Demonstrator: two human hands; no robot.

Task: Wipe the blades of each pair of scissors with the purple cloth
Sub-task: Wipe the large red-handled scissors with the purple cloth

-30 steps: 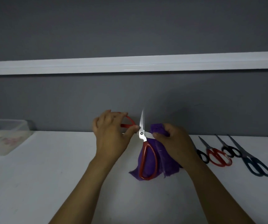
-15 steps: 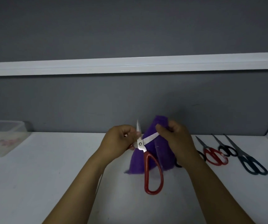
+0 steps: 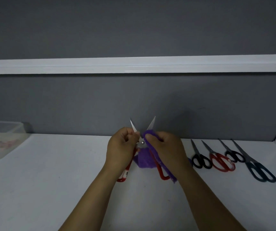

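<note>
A pair of red-handled scissors (image 3: 142, 142) is held upright above the white table, its two blades spread in a V with the tips up. My left hand (image 3: 122, 147) grips it at the base of the left blade, with a red handle loop hanging below the palm. My right hand (image 3: 164, 150) pinches the purple cloth (image 3: 146, 160) against the base of the right blade. The cloth drapes down behind the handles, and a strip trails past the right wrist.
Several more scissors lie in a row on the table to the right: a black pair (image 3: 200, 160), a red pair (image 3: 220, 161), another black pair (image 3: 234, 155) and a dark blue pair (image 3: 259, 170). A clear plastic box (image 3: 2, 139) stands at the far left. A grey wall rises behind.
The scissors have been turned blades-up and opened into a V. My right hand has brought the cloth down from the blade tip to the base of the right blade.
</note>
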